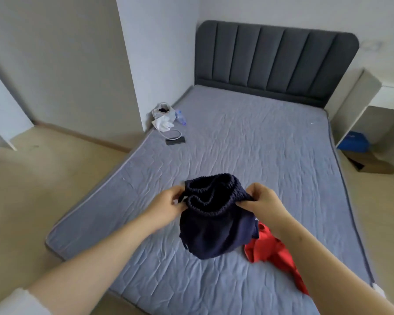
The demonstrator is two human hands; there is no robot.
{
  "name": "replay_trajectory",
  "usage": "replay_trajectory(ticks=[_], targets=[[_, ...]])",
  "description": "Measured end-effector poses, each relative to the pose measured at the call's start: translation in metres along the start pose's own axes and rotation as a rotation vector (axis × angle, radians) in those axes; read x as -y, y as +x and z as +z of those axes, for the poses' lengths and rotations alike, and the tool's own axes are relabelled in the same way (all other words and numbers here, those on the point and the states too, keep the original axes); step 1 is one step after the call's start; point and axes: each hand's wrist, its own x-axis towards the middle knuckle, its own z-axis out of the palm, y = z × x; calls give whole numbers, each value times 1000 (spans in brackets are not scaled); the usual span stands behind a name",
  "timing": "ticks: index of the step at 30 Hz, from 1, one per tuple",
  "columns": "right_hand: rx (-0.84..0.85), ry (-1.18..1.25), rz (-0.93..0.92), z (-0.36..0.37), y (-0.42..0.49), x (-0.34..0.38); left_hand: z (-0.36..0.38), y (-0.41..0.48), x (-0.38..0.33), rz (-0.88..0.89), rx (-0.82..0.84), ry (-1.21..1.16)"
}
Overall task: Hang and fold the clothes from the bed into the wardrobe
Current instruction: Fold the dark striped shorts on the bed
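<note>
Navy shorts (214,233) above creased grey bed (248,137), dark headboard (271,57) behind.

Single head-worn view, wide-angle, edges bowed. Looking from the foot of the bed (248,137), facing along it toward the headboard (275,62), tilted forward and down. Nearest: left hand (166,208) and right hand (266,203) holding navy shorts (214,235) low centre, forearms running in from the bottom corners. Farther off, floor (32,189) at left, white shelf unit (355,103) at right edge
</note>
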Motion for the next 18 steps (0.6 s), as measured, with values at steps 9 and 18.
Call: replay_trajectory(ticks=[9,18], targets=[[391,47,192,12,-15,-44,30,-4,41,-185,136,-257],[232,149,331,33,39,-65,29,56,64,-255,93,-314]])
